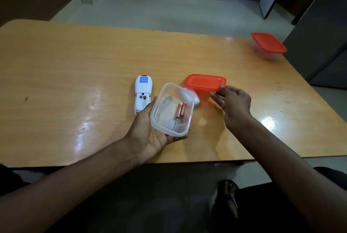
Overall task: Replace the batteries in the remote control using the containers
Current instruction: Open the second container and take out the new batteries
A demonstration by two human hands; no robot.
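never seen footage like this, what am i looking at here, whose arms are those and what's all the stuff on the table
There is no machine here. It is one picture from a camera worn on a person's head, looking down at their own two bare arms.

The left hand holds up a clear plastic box with no lid; two copper-coloured batteries lie inside it. The right hand grips the edge of an orange lid.

On the wooden table lies a white remote control, back side up, its battery slot open and looking empty. A small white piece behind the box may be the slot's cover, but I cannot be sure. Far right stands a second box with an orange lid, shut.
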